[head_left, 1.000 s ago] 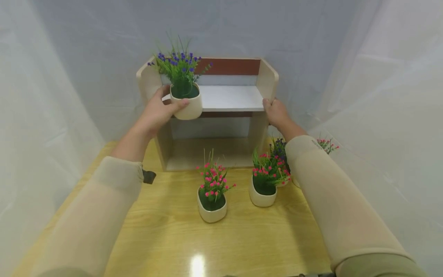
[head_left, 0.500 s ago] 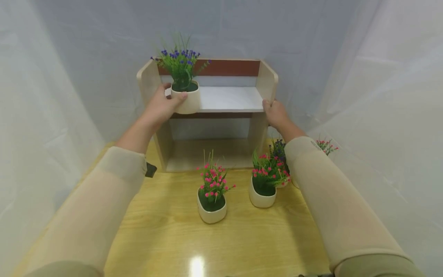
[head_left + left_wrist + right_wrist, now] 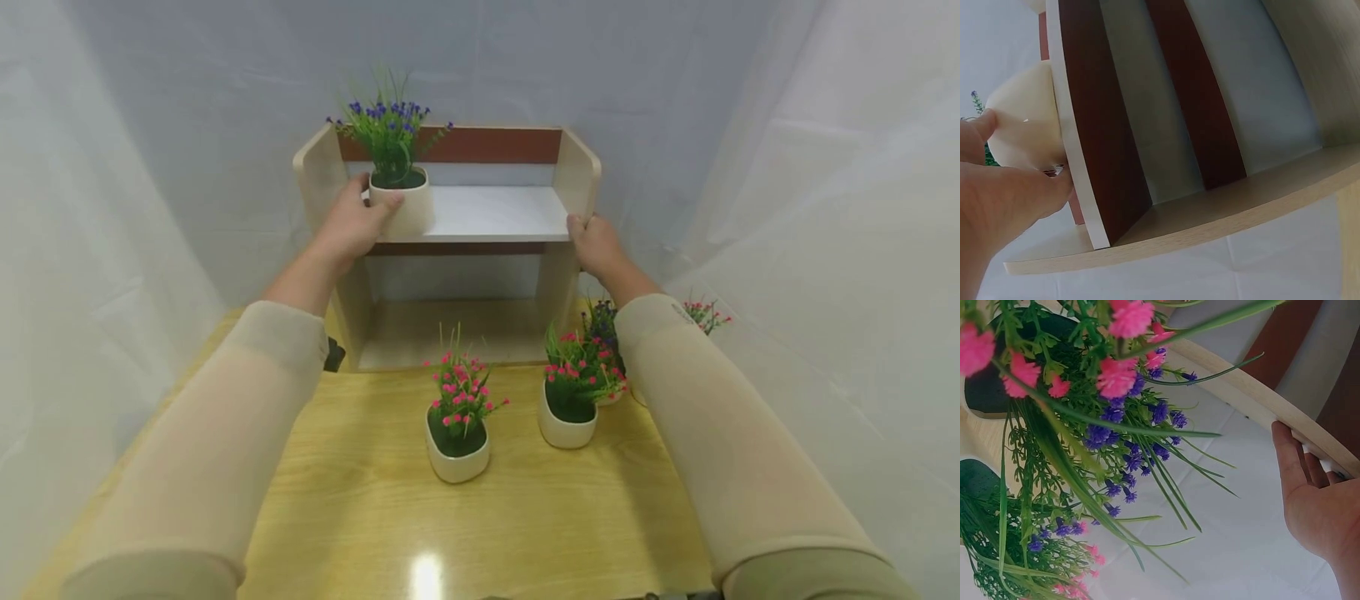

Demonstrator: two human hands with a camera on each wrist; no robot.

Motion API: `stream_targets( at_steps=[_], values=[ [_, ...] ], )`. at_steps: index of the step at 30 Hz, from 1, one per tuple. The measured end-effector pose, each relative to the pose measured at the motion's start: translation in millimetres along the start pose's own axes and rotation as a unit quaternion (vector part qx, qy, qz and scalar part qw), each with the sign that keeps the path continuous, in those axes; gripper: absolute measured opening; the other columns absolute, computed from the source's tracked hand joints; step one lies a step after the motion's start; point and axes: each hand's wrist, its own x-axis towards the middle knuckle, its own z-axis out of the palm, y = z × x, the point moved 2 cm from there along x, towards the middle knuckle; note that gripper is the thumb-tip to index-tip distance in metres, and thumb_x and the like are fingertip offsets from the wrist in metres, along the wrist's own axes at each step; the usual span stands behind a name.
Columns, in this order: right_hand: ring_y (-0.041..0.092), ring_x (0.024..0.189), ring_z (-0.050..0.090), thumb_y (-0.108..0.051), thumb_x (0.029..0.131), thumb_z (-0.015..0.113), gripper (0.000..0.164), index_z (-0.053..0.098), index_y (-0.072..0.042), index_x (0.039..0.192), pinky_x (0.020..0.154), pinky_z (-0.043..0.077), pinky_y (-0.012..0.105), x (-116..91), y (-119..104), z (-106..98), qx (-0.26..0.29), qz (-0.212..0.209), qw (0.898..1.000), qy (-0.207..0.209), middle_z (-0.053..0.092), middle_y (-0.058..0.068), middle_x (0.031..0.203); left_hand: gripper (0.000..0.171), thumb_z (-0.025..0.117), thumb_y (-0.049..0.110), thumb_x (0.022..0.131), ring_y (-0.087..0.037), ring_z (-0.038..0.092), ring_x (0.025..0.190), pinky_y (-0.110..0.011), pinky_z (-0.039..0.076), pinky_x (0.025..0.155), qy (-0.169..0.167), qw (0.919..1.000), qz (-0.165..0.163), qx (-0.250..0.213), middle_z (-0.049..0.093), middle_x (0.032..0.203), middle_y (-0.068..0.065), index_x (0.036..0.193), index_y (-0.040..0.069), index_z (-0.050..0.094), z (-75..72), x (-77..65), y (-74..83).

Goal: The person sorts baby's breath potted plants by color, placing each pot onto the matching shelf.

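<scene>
My left hand grips a cream pot of purple flowers, thumb on its front and fingers at its left side. The pot stands at the left end of the white upper board of a two-tier shelf. In the left wrist view the pot's base meets the board's edge. On the other side, my right hand holds the shelf's right side panel near the upper board. The right wrist view shows its thumb against the panel's edge, other fingers partly hidden.
On the wooden table stand a pink-flowered pot in front of the shelf and another to its right. Behind the latter are purple flowers, and more pink flowers show past my right sleeve. A small dark object sits by my left cuff.
My left hand has moved the pot slightly back toward the shelf, from in front of the upper board's edge onto its left end. The right hand has kept its hold on the side panel.
</scene>
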Motion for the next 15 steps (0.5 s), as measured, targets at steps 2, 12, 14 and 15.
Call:
stream_targets(
  at_steps=[2,12,14,15],
  values=[
    [0.044,0.142,0.058,-0.042,0.118,0.033,0.064,0.043,0.007,0.157,0.114,0.055,0.056,-0.1,-0.5,0.0,0.0,-0.001,1.0,0.0,0.054,0.03,0.157,0.09,0.054,0.052,0.111,-0.033,0.03,0.166,-0.049,0.033,0.135,0.003,1.0,0.003,0.003,0.017,0.183,-0.012,0.175,0.012,0.006,0.6,2.9,-0.1],
    [0.043,0.142,0.058,-0.043,0.118,0.033,0.064,0.045,0.008,0.155,0.116,0.054,0.055,-2.8,-2.5,-0.7,-0.005,0.006,1.0,0.003,0.054,0.03,0.156,0.091,0.051,0.053,0.111,-0.031,0.016,0.171,-0.048,0.017,0.14,0.005,0.9997,-0.011,0.022,0.008,0.184,-0.01,0.175,0.014,0.0,-0.8,12.5,2.6],
    [0.043,0.142,0.058,-0.042,0.118,0.033,0.064,0.045,0.008,0.155,0.116,0.054,0.055,-2.2,-2.3,-0.5,-0.002,0.006,1.0,0.003,0.054,0.03,0.156,0.091,0.051,0.053,0.111,-0.031,0.014,0.171,-0.048,0.016,0.14,0.006,0.9995,-0.014,0.026,0.007,0.184,-0.01,0.175,0.014,0.0,-0.4,13.8,3.4],
    [0.043,0.142,0.058,-0.042,0.118,0.034,0.064,0.045,0.009,0.155,0.116,0.054,0.055,-2.0,-2.3,-0.5,-0.001,0.005,1.0,0.004,0.054,0.03,0.156,0.09,0.051,0.052,0.112,-0.031,0.014,0.171,-0.047,0.015,0.141,0.007,0.9995,-0.015,0.028,0.008,0.184,-0.009,0.175,0.014,0.0,-0.2,15.0,3.5]
  ],
)
